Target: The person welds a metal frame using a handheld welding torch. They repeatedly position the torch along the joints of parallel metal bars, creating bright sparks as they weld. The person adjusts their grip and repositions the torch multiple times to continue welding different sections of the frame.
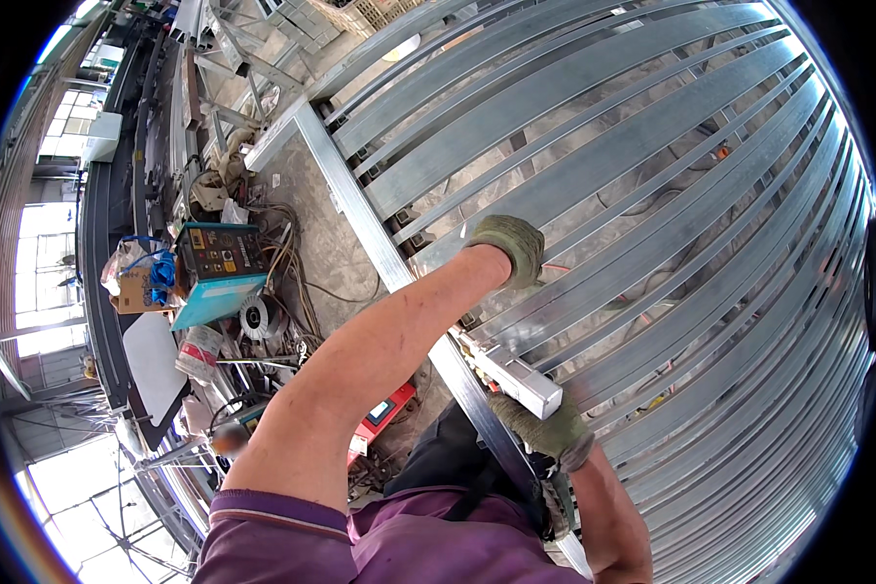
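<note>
We note a purple shirt (pixel 448 550), short-slv.; left sleeve (pixel 273 550) has a thin pale stripe (pixel 280 519) nr. the hem. Trousers (pixel 443 453), near side, are dark, approx. blk. Left forearm (pixel 423 307) & right forearm (pixel 608 496) bare. On left hand (pixel 508 251) & right hand (pixel 547 426) we record gloves (pixel 501 237): olive-grn., textured fabric, short, ending abt. the wrist; right cuff (pixel 579 452) appears greyer.

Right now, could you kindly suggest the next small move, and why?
I would probably firm up the right hand around the silver box-shaped piece before shifting it: the piece covers part of that glove, so its hold is hard to judge, and it lies close to the side rail, while the left hand is farther forward, over the slats.
</note>
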The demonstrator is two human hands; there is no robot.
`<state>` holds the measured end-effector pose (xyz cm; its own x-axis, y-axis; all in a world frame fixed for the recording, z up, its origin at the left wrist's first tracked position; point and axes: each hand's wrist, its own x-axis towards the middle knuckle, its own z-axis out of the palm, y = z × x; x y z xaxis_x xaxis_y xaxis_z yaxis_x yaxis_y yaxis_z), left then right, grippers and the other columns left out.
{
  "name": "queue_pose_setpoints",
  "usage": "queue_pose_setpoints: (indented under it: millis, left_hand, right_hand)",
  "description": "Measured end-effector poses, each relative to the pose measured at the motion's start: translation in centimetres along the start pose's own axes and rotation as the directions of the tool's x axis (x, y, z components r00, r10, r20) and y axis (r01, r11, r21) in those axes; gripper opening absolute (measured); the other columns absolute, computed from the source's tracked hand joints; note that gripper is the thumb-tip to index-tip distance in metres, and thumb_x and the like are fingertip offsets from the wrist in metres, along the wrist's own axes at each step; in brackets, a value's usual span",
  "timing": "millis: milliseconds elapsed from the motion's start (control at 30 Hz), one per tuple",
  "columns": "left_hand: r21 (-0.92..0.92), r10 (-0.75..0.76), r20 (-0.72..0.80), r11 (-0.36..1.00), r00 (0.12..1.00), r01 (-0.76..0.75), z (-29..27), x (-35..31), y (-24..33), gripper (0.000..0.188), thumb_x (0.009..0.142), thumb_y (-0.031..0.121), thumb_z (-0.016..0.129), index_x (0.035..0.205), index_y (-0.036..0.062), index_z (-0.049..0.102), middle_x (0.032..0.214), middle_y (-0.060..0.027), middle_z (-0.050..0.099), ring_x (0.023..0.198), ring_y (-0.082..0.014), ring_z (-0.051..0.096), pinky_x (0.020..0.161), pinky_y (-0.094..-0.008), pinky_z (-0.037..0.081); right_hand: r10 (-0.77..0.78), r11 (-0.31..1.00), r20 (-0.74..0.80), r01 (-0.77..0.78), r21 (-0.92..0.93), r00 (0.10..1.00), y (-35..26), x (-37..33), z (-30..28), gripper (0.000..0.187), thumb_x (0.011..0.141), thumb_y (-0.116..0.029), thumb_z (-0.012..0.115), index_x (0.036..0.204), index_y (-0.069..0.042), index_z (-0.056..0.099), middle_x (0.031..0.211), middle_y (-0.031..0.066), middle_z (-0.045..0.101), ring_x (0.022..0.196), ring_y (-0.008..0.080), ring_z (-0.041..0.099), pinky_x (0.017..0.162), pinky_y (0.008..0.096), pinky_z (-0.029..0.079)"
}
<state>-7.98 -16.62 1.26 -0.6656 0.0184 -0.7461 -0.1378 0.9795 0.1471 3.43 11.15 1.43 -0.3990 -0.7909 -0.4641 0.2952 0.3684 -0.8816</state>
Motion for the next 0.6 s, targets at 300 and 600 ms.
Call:
queue_pose_setpoints:
  millis: [300, 600]
  left_hand:
    - [-0.025, -0.041, 0.011, 0.999, 0.999, 0.041, -0.07, -0.24, -0.05, 0.055, 0.103, 0.056, 0.065, 0.115, 0.0074, 0.087, 0.111, -0.0199, 0.083, 0.104, -0.0416, 0.080, 0.092, -0.0512, 0.062]
    - [-0.019, -0.042, 0.024, 0.999, 0.999, 0.043, 0.02, -0.13, -0.17, 0.056, 0.104, 0.057, 0.064, 0.116, 0.0071, 0.087, 0.111, -0.0202, 0.083, 0.105, -0.0409, 0.080, 0.093, -0.0499, 0.063]
  right_hand:
    - [0.011, 1.000, 0.006, -0.011, -0.007, 1.000, -0.25, -0.14, 0.01, 0.044, 0.099, -0.035, 0.089, 0.130, -0.006, 0.080, 0.111, 0.0114, 0.085, 0.101, 0.0213, 0.082, 0.086, 0.0382, 0.063]
    - [-0.005, 1.000, -0.003, 0.005, -0.029, 1.000, 0.07, -0.40, -0.04, 0.043, 0.098, -0.038, 0.088, 0.128, -0.007, 0.081, 0.109, 0.0139, 0.085, 0.102, 0.0258, 0.083, 0.086, 0.0400, 0.064]
